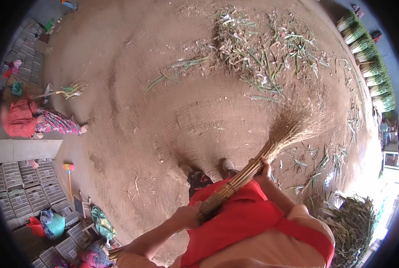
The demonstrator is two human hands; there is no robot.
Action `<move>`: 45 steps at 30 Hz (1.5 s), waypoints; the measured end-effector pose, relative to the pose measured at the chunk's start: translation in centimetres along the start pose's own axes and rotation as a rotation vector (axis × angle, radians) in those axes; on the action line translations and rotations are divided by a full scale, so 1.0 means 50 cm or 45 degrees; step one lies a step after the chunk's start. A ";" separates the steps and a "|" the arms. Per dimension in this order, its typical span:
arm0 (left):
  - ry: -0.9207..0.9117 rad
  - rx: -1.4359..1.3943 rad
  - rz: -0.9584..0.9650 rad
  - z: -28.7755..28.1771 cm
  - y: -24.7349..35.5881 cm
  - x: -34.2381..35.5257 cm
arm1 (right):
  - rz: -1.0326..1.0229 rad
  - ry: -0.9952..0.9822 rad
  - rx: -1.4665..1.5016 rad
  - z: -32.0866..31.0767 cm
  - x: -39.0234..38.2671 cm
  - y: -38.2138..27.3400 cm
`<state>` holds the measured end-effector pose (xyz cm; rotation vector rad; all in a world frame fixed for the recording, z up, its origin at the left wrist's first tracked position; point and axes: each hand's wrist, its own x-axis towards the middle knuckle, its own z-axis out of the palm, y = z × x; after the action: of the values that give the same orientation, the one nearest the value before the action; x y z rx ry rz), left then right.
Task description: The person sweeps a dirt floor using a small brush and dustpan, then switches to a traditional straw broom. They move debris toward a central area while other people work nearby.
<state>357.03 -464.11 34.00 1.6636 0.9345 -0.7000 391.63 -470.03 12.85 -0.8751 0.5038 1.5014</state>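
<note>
A long broom [244, 175] of bundled straw-coloured stalks slants across my front, from low left to upper right. My left hand [191, 215] is closed round its lower, bound end, close to my red apron [235, 228]. Farther up the bundle my right hand [265, 171] grips it from the right side. The broom's thin bristles [297, 123] fan out over the dusty floor, just below a litter of green leaves and pale scraps [262, 58]. Both hands' fingers are partly hidden by the broom.
At the left a person in red [21, 118] holds a broom [72, 90]. Stacked grey crates [27, 178] and bags [52, 223] fill the lower left. Bundled green stalks [369, 58] line the far right; a leafy heap [351, 228] lies at lower right. My shoes [228, 164] stand on the floor.
</note>
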 end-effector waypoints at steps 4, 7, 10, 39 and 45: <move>0.093 -0.023 -0.107 -0.054 -0.090 -0.077 | 0.020 0.083 -0.034 0.135 0.085 0.104; 0.218 -0.148 -0.378 -0.009 -0.189 -0.141 | 0.296 0.195 -0.189 0.276 0.137 0.242; 0.370 -0.242 -0.511 -0.033 -0.171 -0.244 | 0.593 0.069 -0.301 0.426 0.181 0.386; 0.152 -0.022 -0.385 -0.524 -0.191 -0.286 | -0.217 0.666 -0.265 0.692 0.193 0.208; 0.036 -0.062 -0.301 -0.557 -0.205 -0.343 | -0.142 0.181 -0.211 0.771 0.152 0.285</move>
<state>339.23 -439.94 50.52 1.5383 1.1723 -0.8058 369.47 -438.03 28.09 -1.1276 0.4309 1.3992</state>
